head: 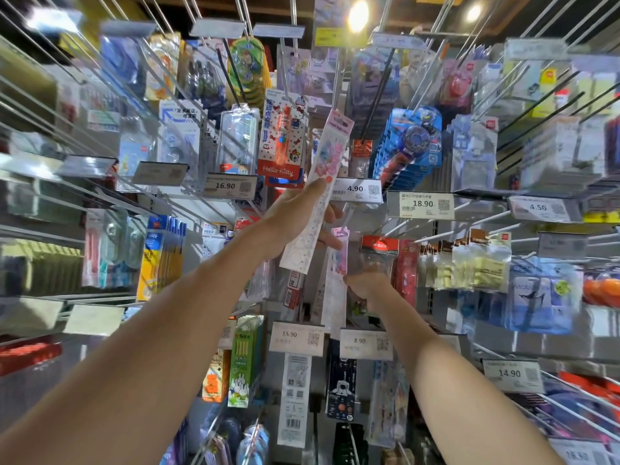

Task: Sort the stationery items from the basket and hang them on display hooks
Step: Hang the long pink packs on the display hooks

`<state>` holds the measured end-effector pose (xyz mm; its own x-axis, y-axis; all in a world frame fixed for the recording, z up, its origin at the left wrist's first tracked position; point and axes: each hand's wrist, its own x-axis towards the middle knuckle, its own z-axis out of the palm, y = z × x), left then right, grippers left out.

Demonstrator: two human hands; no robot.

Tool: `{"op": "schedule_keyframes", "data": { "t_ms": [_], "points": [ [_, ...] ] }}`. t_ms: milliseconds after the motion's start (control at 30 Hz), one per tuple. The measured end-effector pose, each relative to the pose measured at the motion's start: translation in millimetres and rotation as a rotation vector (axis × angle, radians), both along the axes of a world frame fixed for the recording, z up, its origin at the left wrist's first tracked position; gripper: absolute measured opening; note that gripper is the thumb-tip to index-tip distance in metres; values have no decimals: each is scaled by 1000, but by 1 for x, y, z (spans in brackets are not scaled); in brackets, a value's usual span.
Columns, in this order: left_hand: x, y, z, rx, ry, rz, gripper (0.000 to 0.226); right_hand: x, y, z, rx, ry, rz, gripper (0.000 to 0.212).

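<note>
Grip state, left hand (302, 218): closed round pack (323, 177) at mid-length, thumb on the front face, fingers behind. Holds it tilted, top end leaning up and to the right, close beside Kitty card (281, 142); lower end hangs below the palm. Not yet on any hook.

Grip state, right hand (367, 285): cannot tell. Sits lower, back of the hand toward the camera, fingertips at the edge of hung pack (337, 263), which looks like the same kind. Pinching or merely steadying: not resolvable.

Basket: not in view.

Step in hand, as judged: getting the header hole onto hook (349, 213) below 4.90 tag (357, 189), above hung pack.

Possible failures:
- Missing the hole. Held at mid-length, so the top end is free to sway; header blurred, hole not visible.
- Catching 4.90 tag or a neighbouring card with the tilted top end and knocking it askew. Tightly packed rack, little room either side.
- Slipping through thumb and fingers if loosened before the header is fully on; glossy sleeve likely slick.
- Landing on the wrong hook: many similar hooks close together.
- Dislodging hung pack with the right hand while reaching.
</note>
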<state>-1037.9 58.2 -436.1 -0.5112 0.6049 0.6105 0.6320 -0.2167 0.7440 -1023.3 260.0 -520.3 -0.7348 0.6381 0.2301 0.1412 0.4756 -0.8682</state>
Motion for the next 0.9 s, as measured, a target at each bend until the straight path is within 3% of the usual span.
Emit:
{"op": "schedule_keyframes", "data": {
  "t_ms": [67, 167, 267, 433, 567, 733, 833, 900],
  "points": [
    [-1, 2, -1, -20, 27, 26, 61, 8, -5, -1, -17, 247, -43, 7],
    [-2, 5, -2, -35, 99, 68, 61, 30, -28, 8, -102, 705, 124, 19],
    [-1, 3, 0, -58, 130, 112, 62, 55, -59, 23, -150, 900, 357, 28],
    [9, 4, 1, -11, 146, 104, 55, 78, -83, 46, -122, 879, 660, 36],
    [10, 2, 2, -71, 162, 118, 79, 86, -85, 51, -152, 848, 598, 35],
    [8, -2, 0, -106, 118, -22, 94, 98, -61, 17, 54, 828, 517, 36],
    [12, -2, -3, -86, 187, -3, 65, 104, -44, -15, 211, 700, 491, 35],
    [16, -4, -4, -66, 201, 2, 59, 105, -37, -28, 278, 637, 452, 34]
  ]
}}
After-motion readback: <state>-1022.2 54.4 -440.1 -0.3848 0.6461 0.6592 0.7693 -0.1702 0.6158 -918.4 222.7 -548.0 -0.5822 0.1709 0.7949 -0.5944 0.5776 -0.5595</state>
